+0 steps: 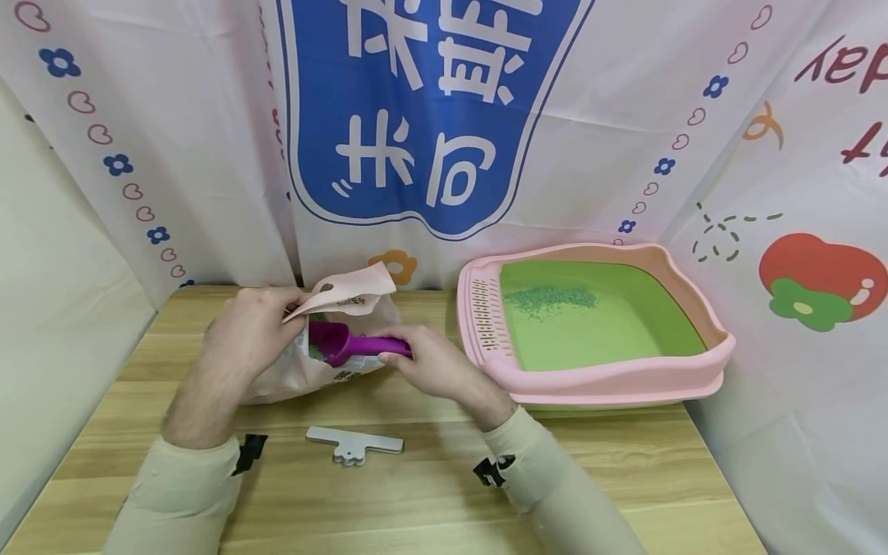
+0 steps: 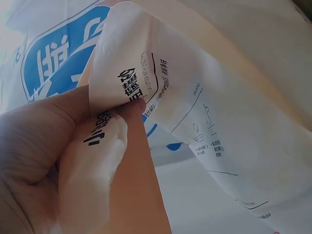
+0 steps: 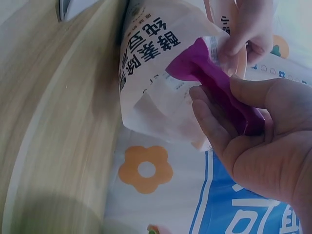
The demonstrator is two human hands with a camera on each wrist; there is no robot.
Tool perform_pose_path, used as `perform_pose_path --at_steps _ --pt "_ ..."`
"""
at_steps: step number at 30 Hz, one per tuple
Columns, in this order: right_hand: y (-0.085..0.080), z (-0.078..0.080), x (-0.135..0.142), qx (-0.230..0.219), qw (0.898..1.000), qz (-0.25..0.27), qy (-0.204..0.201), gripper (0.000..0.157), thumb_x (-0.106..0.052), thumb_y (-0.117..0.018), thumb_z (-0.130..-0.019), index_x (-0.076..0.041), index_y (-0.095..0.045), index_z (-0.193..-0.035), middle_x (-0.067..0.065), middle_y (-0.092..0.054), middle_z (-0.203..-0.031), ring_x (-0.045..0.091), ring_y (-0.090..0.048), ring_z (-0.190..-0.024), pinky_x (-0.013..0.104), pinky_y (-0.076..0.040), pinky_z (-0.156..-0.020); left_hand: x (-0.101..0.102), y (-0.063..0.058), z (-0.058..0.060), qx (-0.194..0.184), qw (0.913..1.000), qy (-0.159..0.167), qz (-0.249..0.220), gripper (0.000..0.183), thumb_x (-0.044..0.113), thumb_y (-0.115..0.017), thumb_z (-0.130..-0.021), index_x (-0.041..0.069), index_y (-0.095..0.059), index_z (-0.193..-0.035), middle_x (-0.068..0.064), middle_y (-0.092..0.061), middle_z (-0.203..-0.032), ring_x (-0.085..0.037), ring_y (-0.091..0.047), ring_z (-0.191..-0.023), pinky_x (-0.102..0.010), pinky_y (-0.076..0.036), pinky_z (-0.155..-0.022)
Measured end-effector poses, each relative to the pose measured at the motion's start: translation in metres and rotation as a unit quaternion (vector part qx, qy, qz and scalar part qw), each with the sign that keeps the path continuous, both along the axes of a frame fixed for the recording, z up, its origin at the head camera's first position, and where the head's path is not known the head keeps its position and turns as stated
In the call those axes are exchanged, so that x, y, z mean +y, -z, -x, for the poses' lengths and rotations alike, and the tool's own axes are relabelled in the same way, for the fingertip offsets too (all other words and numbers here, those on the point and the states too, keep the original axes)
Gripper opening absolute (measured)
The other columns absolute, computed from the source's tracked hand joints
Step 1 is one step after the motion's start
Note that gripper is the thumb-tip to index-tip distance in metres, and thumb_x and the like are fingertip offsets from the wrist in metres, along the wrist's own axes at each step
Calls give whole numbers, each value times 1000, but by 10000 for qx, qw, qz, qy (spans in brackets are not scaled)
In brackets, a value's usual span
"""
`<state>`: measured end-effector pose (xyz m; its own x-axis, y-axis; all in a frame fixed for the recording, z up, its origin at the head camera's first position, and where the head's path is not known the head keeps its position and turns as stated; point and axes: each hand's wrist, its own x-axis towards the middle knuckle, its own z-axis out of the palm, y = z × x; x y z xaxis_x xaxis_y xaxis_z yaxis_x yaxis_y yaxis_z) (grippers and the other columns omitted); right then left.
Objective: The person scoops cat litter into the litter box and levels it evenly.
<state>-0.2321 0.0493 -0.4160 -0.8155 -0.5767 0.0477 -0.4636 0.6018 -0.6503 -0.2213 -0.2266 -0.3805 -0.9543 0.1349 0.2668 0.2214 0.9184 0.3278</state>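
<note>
A pale pink bag of cat litter (image 1: 291, 383) lies on the table, its mouth turned to the right. My left hand (image 1: 251, 327) pinches the bag's upper edge and holds it up, as the left wrist view also shows. In my right hand (image 1: 437, 366) is the handle of a purple scoop (image 1: 371, 345), fingers and thumb wrapped about it. The scoop's head is inside the bag's mouth, where green granules (image 1: 317, 353) show. How much litter the scoop carries is hard to tell.
To the right stands a pink-rimmed litter box (image 1: 597, 381) with a green base and a patch of green granules (image 1: 551, 299) on its floor. A white sealing clip (image 1: 354, 444) lies on the wooden table (image 1: 388, 509) in front of the bag. A printed cloth (image 1: 229, 154) hangs behind.
</note>
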Motion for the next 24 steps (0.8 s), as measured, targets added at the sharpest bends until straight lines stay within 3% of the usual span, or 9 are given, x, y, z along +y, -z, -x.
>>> perform_pose_path --at_steps 6,13,24 --pt "-4 3 9 -101 9996 131 218 34 -27 -69 -103 -21 -69 -136 -4 -71 -90 7 -57 -65 24 -51 -60 -5 -2 0 58 9999 -111 -56 16 19 -75 -94 18 -77 -110 -16 -80 -105 -37 -72 -82 -51 -54 -59" --pt "-8 4 17 -217 9986 138 460 34 -30 -69 -103 -25 -69 -137 -4 -71 -95 10 -58 -70 27 -52 -66 -7 -3 1 91 9998 -168 12 13 20 -74 -94 19 -77 -108 -15 -79 -102 -30 -67 -75 -42 -49 -54" --pt "-7 7 24 -457 9966 370 581 34 -29 -70 -102 -25 -69 -135 -4 -74 -103 11 -62 -77 28 -53 -72 -8 -3 2 236 9997 -101 -5 10 18 -75 -94 17 -77 -103 -13 -79 -95 -26 -63 -70 -39 -47 -55"
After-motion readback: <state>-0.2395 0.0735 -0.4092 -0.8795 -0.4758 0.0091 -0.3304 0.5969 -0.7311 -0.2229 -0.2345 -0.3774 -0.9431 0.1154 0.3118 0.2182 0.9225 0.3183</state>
